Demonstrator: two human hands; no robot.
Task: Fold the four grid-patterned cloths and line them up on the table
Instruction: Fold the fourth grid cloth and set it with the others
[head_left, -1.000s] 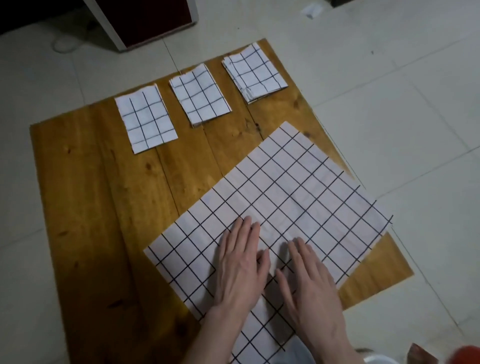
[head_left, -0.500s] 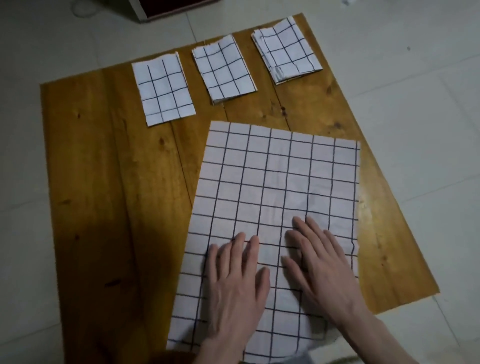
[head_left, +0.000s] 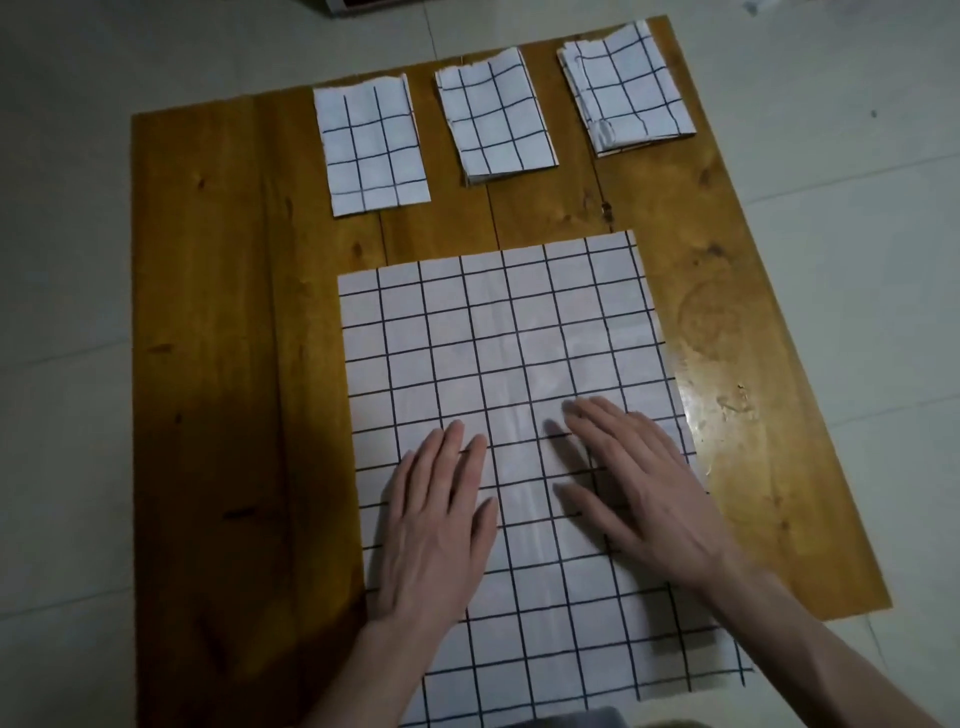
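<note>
Table (head_left: 208, 364): varnished wood planks w/ knots, glossy sheen at right. Spread cloth (head_left: 498, 338): thin matt woven fabric, faint creases. Folded cloths (head_left: 371, 150): same matt fabric. Floor (head_left: 857, 208): smooth pale tiles

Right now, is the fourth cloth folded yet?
No, the fourth cloth lies spread flat under both open hands, while three folded cloths sit in a row behind it.

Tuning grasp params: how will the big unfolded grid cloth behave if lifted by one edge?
The unfolded cloth probably flops: it lies thin and flat, and its near end seems to hang past the table edge. Likely light. May slide on the glossy wood.
</note>
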